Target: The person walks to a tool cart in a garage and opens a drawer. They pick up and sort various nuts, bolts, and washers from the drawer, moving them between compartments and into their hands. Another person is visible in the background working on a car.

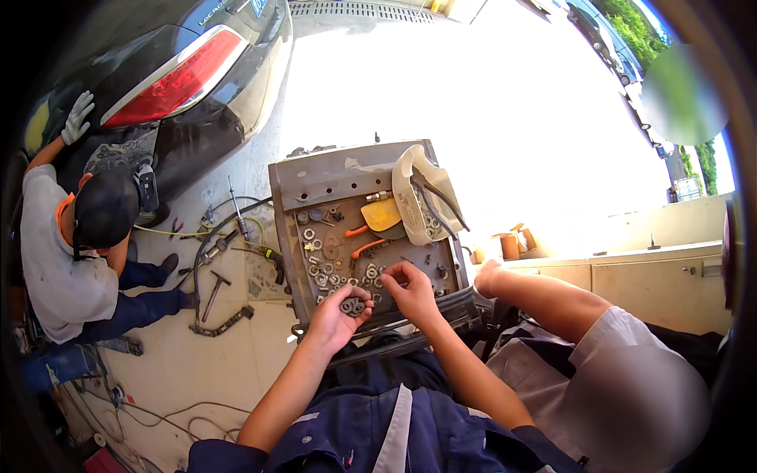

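Navy jacket [339, 430] bottom centre; I see left hand [333, 322] cupping dark nuts [352, 307]; right hand [412, 295] narrowed, contents unclear, nearer loose nuts [371, 273] just left.

Silver lettering [211, 12] stands on the dark car [193, 146]; its blue plate [258, 6] is only partly visible

A head-worn fisheye looks down over the tray [317, 176].

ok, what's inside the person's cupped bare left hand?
A small heap of dark grey, ring-shaped metal pieces, nut-like, lies in the cupped bare left hand. Anything underneath, and most of the palm, is covered; no exact count.
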{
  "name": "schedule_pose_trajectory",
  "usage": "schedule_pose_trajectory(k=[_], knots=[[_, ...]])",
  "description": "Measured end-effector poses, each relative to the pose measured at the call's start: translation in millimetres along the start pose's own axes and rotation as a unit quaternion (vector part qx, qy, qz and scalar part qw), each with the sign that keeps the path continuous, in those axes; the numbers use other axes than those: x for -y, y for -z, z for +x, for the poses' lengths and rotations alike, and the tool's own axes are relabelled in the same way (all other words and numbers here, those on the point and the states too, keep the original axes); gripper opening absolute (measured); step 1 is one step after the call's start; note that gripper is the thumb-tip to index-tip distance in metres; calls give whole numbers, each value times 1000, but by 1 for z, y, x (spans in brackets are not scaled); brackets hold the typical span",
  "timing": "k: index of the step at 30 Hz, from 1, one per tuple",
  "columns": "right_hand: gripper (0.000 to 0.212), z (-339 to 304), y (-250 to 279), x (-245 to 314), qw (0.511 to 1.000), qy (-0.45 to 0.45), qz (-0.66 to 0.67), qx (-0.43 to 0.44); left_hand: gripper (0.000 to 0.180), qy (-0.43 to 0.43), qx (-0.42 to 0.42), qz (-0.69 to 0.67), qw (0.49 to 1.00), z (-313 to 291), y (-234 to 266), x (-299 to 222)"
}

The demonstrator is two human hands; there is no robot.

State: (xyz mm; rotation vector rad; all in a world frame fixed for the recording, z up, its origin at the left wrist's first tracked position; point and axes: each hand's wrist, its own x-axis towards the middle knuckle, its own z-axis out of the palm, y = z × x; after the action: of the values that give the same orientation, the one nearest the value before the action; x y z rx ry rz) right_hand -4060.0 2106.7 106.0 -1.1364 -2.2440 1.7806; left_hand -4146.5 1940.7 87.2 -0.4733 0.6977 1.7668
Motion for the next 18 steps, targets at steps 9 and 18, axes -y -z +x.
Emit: schedule_pose_trajectory(k=[9, 18], knots=[[24, 13, -19, -16, 945, 110, -277, -137, 22, 94, -29, 58, 993, 6, 1, -18], [19, -7, 2, 7, 994, 16, 92, -59, 23, 82, -28, 163, 983, 16, -17, -29]])
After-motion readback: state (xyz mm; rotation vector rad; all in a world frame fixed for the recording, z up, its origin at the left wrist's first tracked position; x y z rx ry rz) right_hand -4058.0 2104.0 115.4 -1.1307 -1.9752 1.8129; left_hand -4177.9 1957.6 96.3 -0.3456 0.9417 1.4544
